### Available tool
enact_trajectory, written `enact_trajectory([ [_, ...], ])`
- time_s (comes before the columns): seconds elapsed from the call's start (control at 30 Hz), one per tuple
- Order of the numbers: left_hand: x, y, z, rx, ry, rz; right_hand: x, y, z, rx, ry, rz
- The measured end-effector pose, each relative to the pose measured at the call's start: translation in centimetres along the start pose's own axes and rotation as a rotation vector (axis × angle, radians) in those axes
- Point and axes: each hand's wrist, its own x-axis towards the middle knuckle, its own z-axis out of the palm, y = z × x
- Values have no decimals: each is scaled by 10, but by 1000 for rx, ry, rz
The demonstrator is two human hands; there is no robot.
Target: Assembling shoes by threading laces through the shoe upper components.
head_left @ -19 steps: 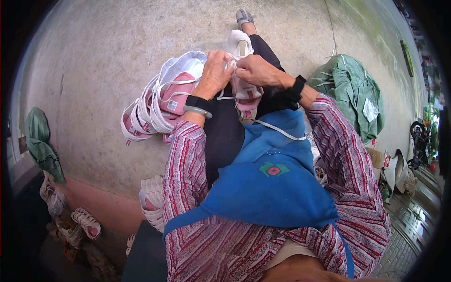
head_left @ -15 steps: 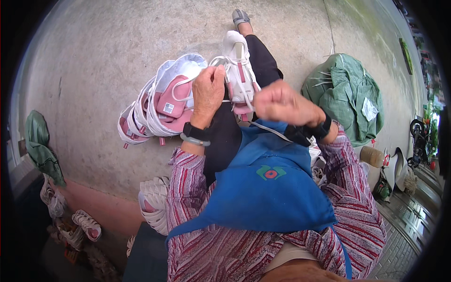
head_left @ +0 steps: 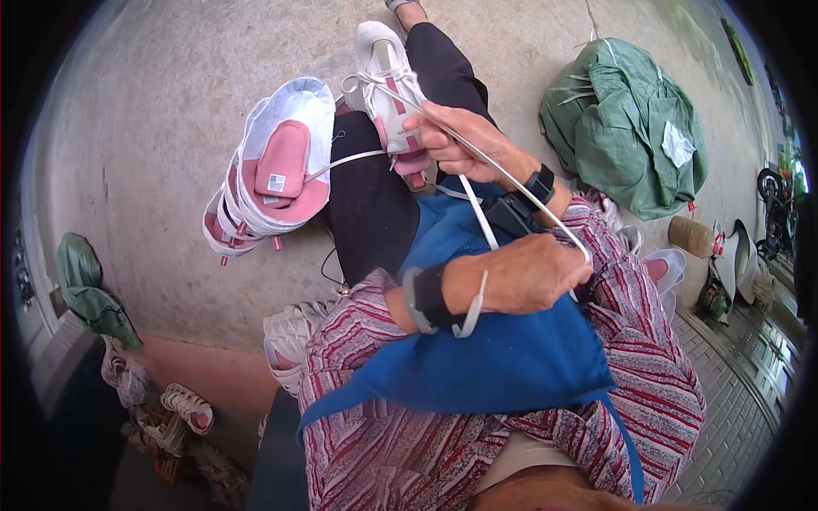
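Near the middle, the left hand (head_left: 528,277) is closing tight on a thin white shoelace (head_left: 503,175) and pulling it over the blue cloth apron (head_left: 511,358). Toward twelve o'clock from it, the right hand (head_left: 456,140) is pinching the same lace in a closed grip, pressing on a white and pink sports shoe (head_left: 388,85) lying on the black-trousered knee (head_left: 371,204). At ten o'clock, a matching white shoe with a pink insole (head_left: 273,170) is hanging sideways on the lace. Farther off, at two o'clock, a lumpy green sack (head_left: 630,123) is sitting on the grey concrete floor (head_left: 153,128).
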Motion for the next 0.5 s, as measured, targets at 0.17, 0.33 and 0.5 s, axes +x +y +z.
enact_trajectory([
  [0.17,-44,-10,-41,-337,-151,-461,-53,-27,-6,-322,-201,-260],
  [0.33,-65,-60,-78,-1007,654,-436,-84,-26,11,-1051,-618,-44],
  [0.5,-55,-84,-94,-1362,952,-147,-75,-15,10,-1194,-633,2],
])
